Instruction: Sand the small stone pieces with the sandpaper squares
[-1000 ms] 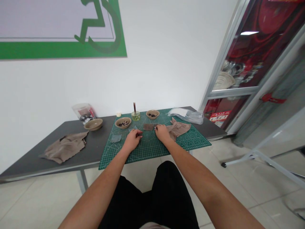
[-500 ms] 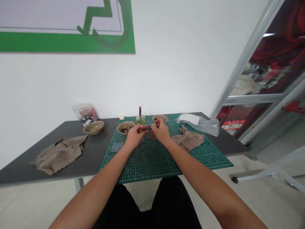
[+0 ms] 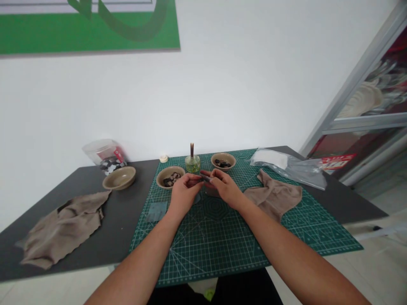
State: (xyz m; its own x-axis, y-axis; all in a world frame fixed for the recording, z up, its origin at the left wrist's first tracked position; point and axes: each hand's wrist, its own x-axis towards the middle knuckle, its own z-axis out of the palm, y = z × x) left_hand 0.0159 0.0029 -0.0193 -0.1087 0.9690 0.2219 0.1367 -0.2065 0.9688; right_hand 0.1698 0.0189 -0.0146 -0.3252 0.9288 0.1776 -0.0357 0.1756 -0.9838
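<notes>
Above the green cutting mat (image 3: 219, 250), my left hand (image 3: 182, 195) and my right hand (image 3: 228, 188) meet. Their fingertips are closed on a small, thin dark piece (image 3: 206, 178), mostly covered by the fingers, so its kind does not show. A brownish block (image 3: 212, 192) sits just beneath my right hand, partly hidden. Behind my left hand is a tan bowl (image 3: 160, 183) of dark and brown chips; beyond my right hand, another bowl (image 3: 234, 164) holds dark pieces. Between them stands a glass jar (image 3: 192, 164) with greenish contents and a brown stick upright in it.
Brown cloths lie on the mat's right (image 3: 278, 197) and on the dark tabletop at left (image 3: 66, 228). Also at left are a tan bowl (image 3: 121, 180) and a tipped clear tub (image 3: 101, 150). A plastic bag (image 3: 295, 167) lies back right. A greyish square sheet (image 3: 156, 212) rests on the mat.
The view has tilted down and moved closer to the table. My hands stay together on the small dark piece, which now appears more tilted between the fingers.
</notes>
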